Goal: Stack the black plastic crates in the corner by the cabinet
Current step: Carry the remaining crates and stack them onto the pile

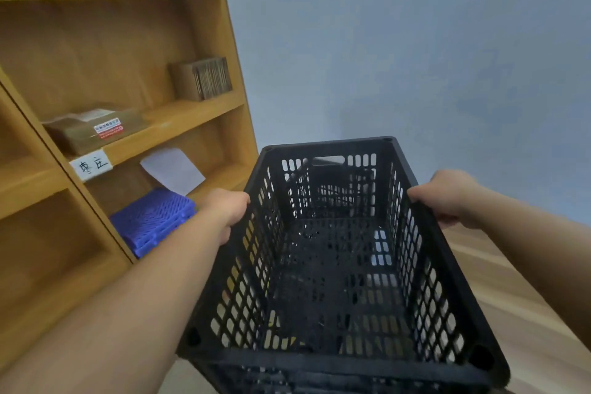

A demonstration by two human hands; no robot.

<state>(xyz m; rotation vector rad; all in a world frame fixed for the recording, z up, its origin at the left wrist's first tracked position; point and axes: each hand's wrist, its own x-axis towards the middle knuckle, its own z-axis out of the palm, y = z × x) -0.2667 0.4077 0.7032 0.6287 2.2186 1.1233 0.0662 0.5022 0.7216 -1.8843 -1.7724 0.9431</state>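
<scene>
I hold a black plastic crate (332, 269) with perforated walls, open side up, in front of me. My left hand (228, 209) grips its left rim and my right hand (447, 198) grips its right rim. Through the crate's far wall and floor I see dark shapes of another black crate (339, 189) below it, partly hidden. The wooden cabinet (179, 118) stands just to the left, with the grey-blue wall behind.
The cabinet shelves hold a purple plastic basket (153, 217), a white sheet (172, 169), a cardboard box with a label (96, 129) and a brown stack (204, 77). Wooden floor (518, 304) shows at the right.
</scene>
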